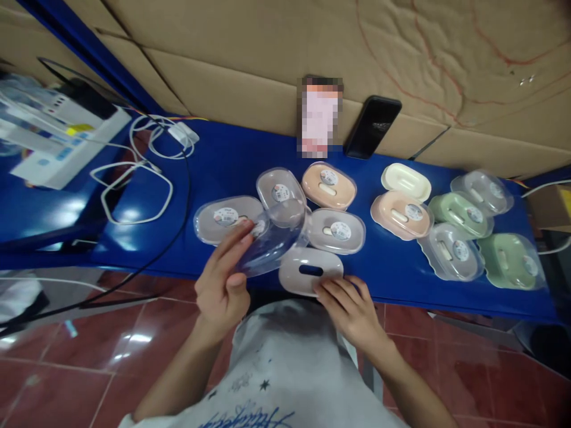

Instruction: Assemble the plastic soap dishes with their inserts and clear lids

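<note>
Clasped in the left hand [223, 282]: clear plastic cover [277, 239], tilted, left of and beyond the slotted grey oval dish [307, 283], long axis slanting rightward and away. At the dish's near right end: right hand [350, 309], touching, closer than the left; pinched or merely resting, impossible to tell. Dish's long axis: left to right.

A lane of tabletop [368, 179] between boxes [401, 217] ends at the black phone [373, 128].

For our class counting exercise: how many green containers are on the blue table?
2: one green container amid the right-hand group, and another green container at that group's front right corner. No others appear hidden.
</note>
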`<state>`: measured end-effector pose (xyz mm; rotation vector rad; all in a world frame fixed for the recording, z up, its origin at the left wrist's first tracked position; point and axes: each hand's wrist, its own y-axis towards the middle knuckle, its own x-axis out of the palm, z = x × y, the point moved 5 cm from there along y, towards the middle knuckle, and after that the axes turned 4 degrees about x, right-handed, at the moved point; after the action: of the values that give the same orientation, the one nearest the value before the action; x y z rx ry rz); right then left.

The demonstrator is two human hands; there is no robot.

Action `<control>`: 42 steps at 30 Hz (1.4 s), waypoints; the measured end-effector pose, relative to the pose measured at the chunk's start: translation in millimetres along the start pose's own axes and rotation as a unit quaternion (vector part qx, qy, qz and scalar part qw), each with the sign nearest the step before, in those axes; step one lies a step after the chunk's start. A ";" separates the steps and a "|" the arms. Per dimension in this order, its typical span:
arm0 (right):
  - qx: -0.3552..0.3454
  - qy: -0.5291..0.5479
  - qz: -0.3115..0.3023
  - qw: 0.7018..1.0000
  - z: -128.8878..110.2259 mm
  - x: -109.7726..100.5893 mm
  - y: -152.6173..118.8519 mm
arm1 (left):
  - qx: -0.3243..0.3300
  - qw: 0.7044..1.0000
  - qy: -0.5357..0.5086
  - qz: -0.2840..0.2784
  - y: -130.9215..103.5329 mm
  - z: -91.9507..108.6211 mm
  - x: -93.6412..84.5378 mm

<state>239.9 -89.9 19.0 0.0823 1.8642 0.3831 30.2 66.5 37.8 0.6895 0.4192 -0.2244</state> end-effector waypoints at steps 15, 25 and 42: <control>0.050 0.038 -0.013 0.998 36.2 -5.6 0.2 | 0.113 0.985 0.022 -0.133 -36.1 -2.0 21.7; 0.169 -0.148 0.050 0.973 169.7 -105.2 25.6 | 0.129 0.980 0.083 -0.127 -62.8 -19.3 11.5; 0.290 -0.123 -0.099 0.944 308.3 -89.5 102.5 | 0.095 0.982 0.119 -0.108 -76.8 -36.3 9.6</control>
<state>543.9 52.7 47.2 0.3232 1.6622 -0.3151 2.2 32.0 -35.3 0.8630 0.7104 -0.3939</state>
